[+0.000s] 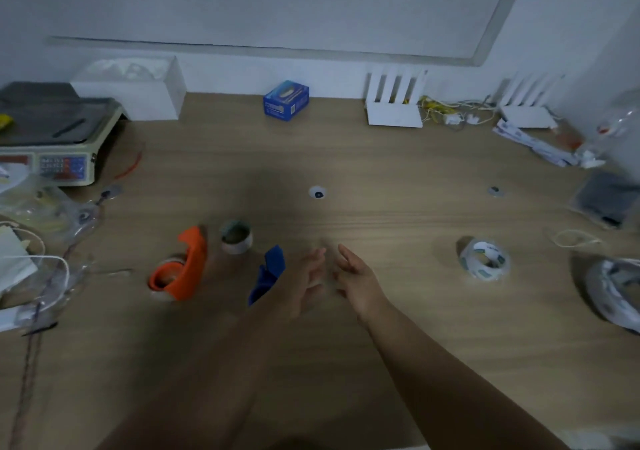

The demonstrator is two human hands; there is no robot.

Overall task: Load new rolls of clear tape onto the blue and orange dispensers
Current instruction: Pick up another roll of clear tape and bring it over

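Both hands, left hand (304, 283) and right hand (356, 276), hover spread and empty; better fetch the tape roll (485, 259) before lifting the blue dispenser (268, 276)

Both bare forearms are reaching forward, the left hand (306, 281) and right hand (356, 278) facing each other close together, fingers extended and loosely spread, holding nothing.

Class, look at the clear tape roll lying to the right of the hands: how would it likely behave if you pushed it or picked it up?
The tape roll lies nearly flat on the table, so a push would probably slide it rather than roll it. Stood on edge, its round shape would likely roll. It looks like a stiff ring with an open core, so it should keep its shape and be fairly light to lift.
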